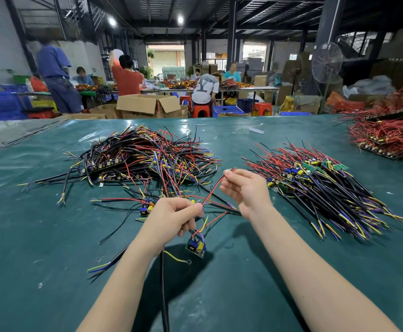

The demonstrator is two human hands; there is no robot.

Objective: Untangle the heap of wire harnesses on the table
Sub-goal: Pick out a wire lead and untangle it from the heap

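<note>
A tangled heap of wire harnesses [145, 159], black, red, yellow and blue wires with small boards, lies on the green table [52, 236] left of centre. My left hand [174, 215] grips one harness by its wires; its small green circuit board [196, 246] hangs below the fingers and a black cable [164, 283] trails toward me. My right hand [243, 191] pinches the red wire [213, 189] of that harness, stretched up from the left hand. A neatly laid pile of harnesses [320, 185] lies to the right.
A pile of red wires [387, 135] sits at the far right of the table. Loose harnesses [145, 207] lie just beyond my left hand. Behind the table stand cardboard boxes [147, 105], stools, crates, a fan [326, 62] and several people at other benches.
</note>
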